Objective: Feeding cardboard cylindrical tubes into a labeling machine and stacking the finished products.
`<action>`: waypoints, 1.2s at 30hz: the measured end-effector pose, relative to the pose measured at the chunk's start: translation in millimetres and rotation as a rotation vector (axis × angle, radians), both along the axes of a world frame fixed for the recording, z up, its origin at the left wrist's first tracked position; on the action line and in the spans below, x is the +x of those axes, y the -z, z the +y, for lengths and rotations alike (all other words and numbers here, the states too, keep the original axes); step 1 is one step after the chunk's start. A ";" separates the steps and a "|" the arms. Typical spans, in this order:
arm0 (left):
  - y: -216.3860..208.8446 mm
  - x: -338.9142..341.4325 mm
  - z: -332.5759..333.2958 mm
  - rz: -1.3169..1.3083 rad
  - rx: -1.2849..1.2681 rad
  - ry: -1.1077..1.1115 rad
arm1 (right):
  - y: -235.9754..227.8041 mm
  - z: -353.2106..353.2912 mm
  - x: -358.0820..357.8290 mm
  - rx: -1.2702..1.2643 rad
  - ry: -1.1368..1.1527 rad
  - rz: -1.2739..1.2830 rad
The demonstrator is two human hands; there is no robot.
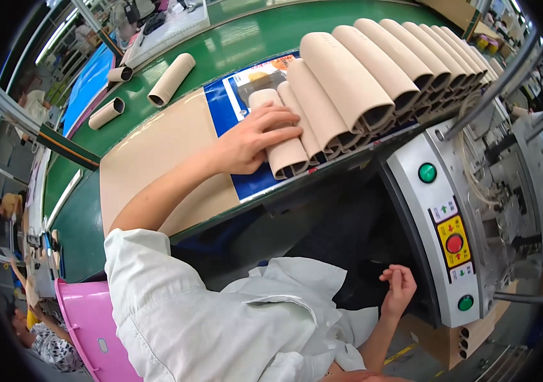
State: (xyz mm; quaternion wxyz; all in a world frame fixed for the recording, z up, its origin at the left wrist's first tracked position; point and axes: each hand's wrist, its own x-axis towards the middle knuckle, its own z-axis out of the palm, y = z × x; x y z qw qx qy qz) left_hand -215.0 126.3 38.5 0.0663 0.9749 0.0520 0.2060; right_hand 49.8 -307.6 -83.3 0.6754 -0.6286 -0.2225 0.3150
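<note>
My left hand [253,141] curls over a beige tube [287,158] at the left end of a stack, its fingers spread across the top. That tube has a perforated patch at its far end. Right beside it stand more beige tubes [348,76] with hollow, dark, oval ends, piled in rows that run off to the right. Under the near ones lies a blue printed sheet [246,184]. Beside the machine, my right hand [399,290] hangs low with loosely bent fingers, and I see nothing in it.
A beige board [157,159] lies on the green bench [74,235]. Loose tubes [172,79] rest further back on the green surface. To my right stands a machine with a panel [440,223] of green and red buttons. A pink bin [96,325] is at lower left.
</note>
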 end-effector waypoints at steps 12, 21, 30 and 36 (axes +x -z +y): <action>-6.7 -90.4 182.3 -0.458 0.273 -0.697 | -6.0 17.6 -4.7 -0.020 0.019 0.008; -36.8 -146.5 196.2 -0.683 -0.442 -1.022 | -31.5 26.2 -13.7 0.076 -0.087 -0.002; -62.9 83.7 -136.5 -0.420 -0.214 0.032 | -109.1 74.8 -53.6 0.456 -0.208 -0.211; 4.8 128.6 -186.2 0.102 -1.091 0.549 | -74.8 70.0 -58.2 0.414 0.095 0.073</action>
